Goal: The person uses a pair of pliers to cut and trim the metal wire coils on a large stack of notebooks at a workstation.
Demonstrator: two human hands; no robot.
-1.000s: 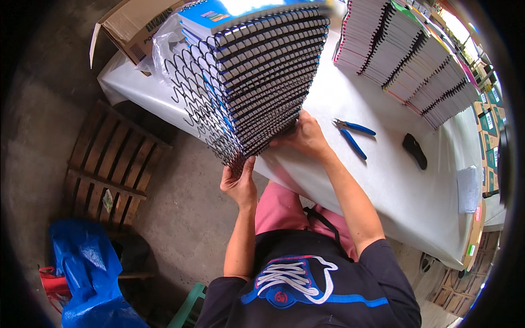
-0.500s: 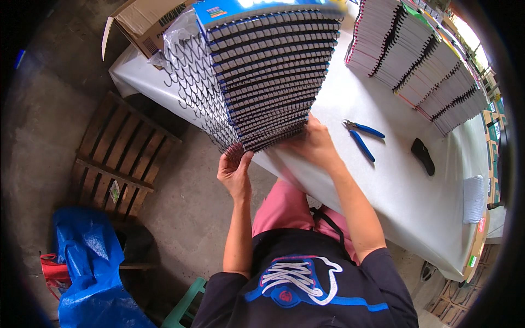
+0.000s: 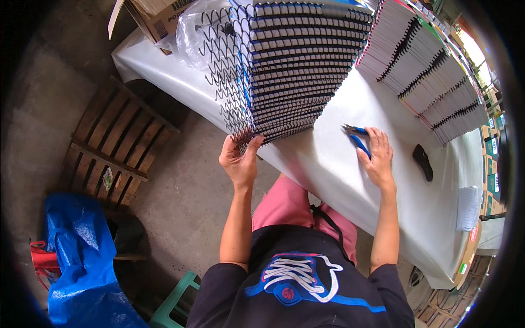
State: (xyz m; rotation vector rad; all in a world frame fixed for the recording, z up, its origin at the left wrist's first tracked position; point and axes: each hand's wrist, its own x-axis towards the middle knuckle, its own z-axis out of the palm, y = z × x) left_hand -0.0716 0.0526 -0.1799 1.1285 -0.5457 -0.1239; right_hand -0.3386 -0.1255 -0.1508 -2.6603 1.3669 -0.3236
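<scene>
A tall stack of spiral-bound notebooks [image 3: 306,71] stands at the table's edge, its black coils facing me. Long loose coil ends [image 3: 221,82] stick out past the stack's left side. My left hand [image 3: 239,158] is closed at the bottom left corner, pinching a coil end between thumb and fingers. On the table to the right, my right hand [image 3: 378,156] has its thumb and fingers around the blue handles of the wire cutters [image 3: 359,143]. The cutters lie flat with handles spread, and the fingers partly cover them.
More bound notebooks [image 3: 432,76] are stacked at the far right. A black object [image 3: 423,163] lies right of the cutters. A cardboard box [image 3: 150,24] and clear plastic bag [image 3: 188,41] sit at the back left. Wooden pallet [image 3: 117,145] and blue tarp [image 3: 79,246] are on the left.
My right hand has left the bottom of the notebook stack and moved right onto the cutters' handles. My left hand stays at the stack's lower left corner.
</scene>
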